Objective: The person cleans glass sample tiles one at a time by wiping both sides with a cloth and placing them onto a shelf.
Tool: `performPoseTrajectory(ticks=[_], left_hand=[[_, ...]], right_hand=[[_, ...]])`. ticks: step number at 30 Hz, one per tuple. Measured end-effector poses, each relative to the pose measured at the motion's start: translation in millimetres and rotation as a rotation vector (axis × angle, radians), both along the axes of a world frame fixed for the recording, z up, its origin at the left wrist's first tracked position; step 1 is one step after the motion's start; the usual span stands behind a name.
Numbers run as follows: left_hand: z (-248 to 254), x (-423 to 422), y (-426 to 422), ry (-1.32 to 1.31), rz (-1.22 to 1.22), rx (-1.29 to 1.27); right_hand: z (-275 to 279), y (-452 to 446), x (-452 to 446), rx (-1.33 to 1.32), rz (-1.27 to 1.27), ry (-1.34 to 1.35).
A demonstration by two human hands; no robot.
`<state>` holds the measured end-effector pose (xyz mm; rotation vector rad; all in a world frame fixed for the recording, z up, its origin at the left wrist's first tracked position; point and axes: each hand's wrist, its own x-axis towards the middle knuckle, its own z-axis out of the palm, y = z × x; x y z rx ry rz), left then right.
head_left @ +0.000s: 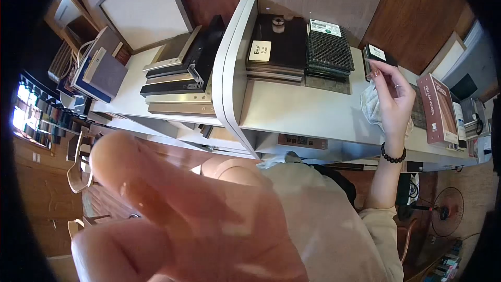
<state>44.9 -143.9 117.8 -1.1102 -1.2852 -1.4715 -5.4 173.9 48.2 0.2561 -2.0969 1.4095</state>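
My left hand [193, 219] is large and blurred, very close to the camera at the lower left. Its thumb is stretched out apart from a bent finger, with nothing visible between them; the other fingers are hidden. At the right, my right hand [395, 99], with a dark bead bracelet [393, 153], is over the white shelf top [292, 107]. Its thumb and index finger are pinched near small dark samples [368, 52]; whatever they hold is too small to tell. A whitish cloth [370, 103] shows beneath this hand, partly hidden by it.
Black panels [279, 42] and dark textured samples [330, 52] are stacked beside a white upright divider [229, 68]. Metal-edged frame samples [180, 94] lie left of it. A reddish veneer box [437, 109] stands at the right. A fan [446, 212] is at the lower right.
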Motion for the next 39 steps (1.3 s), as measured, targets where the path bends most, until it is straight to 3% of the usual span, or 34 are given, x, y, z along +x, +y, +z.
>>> performPoseTrajectory(ticks=[5,9,21,32,39], left_hand=[[-7,33,97,-0.003,0.040,-0.005],[2,31,79,0.011,0.081,0.000],[2,36,202,0.022,0.177,-0.011],[4,58,223,0.036,0.273,-0.002],[4,55,235,0.003,0.333,-0.017]], right_hand=[[9,12,4,0.136,0.025,0.018],[13,32,10,0.151,0.034,0.039],[31,70,30,0.203,0.145,0.157],[36,107,38,0.316,0.234,0.169],[19,116,21,0.239,0.312,-0.002]])
